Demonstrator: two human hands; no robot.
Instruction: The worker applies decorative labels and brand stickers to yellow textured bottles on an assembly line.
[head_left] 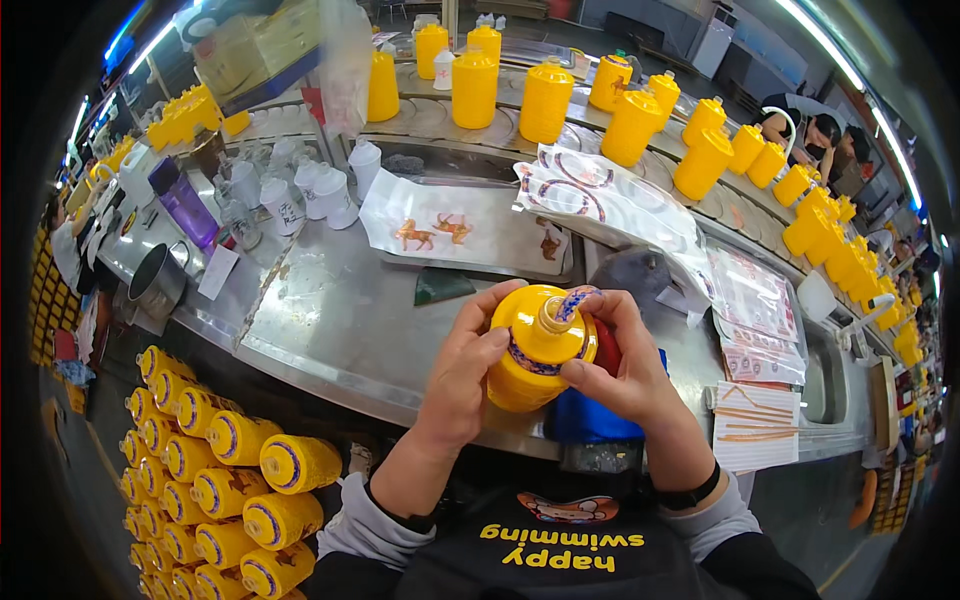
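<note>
A yellow bottle [522, 392] is held up over the middle of the worktop's near edge, tilted, its clear neck upward. The left hand [462, 368] grasps its left side, thumb on the shoulder; the right hand [632, 362] grips the other side, its thumb against the patterned band [528, 362] around the shoulder. A short patterned strip [577, 303] curls up by the neck, beside the right fingers; I cannot tell whether they pinch it. A blue cloth [597, 418] lies at the near edge of the worktop [325, 325], under the right hand. Farther in, a dark green piece [443, 286] lies before a white sheet [385, 222] bearing brown horse figures [415, 236]. Patterned sheets [645, 215] lie toward the far edge. Beyond it stand more yellow bottles [473, 92]; others are stacked below the near edge, leftward.
</note>
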